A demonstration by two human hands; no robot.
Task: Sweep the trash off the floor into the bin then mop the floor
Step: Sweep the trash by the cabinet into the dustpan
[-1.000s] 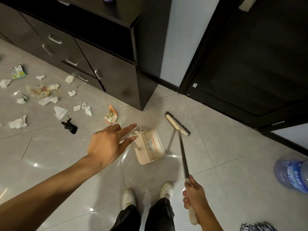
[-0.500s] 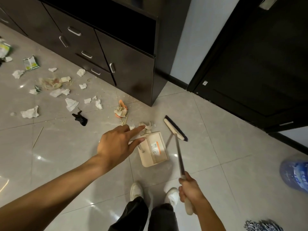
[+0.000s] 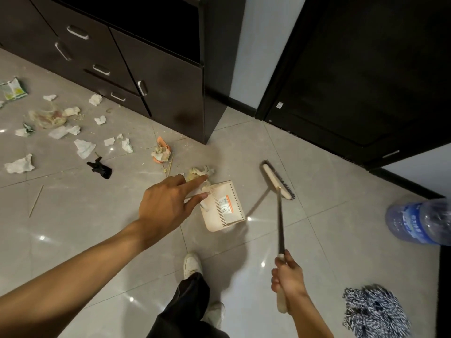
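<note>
My right hand (image 3: 288, 279) grips the pale end of a broom handle; the broom head (image 3: 277, 179) with dark bristles rests on the tiled floor to the right of a cream dustpan (image 3: 223, 206). My left hand (image 3: 168, 203) reaches out with straight fingers over the dustpan's left edge, holding nothing. A crumpled tissue wad (image 3: 199, 173) lies just beyond the pan. White paper scraps (image 3: 84, 147), a green wrapper (image 3: 12, 90), a black scrap (image 3: 100, 167) and an orange-edged wad (image 3: 161, 152) are scattered over the floor to the left.
A dark cabinet (image 3: 156, 89) with drawers lines the back, a black door (image 3: 366, 76) stands at right. A blue water bottle (image 3: 415, 223) lies at the right edge, and a blue-white mop head (image 3: 373, 311) sits at lower right. My white shoes (image 3: 192, 264) stand below the dustpan.
I have stepped forward and the view shifted left. My left hand stretched further toward the dustpan's edge. The broom head stays to the right of the pan.
</note>
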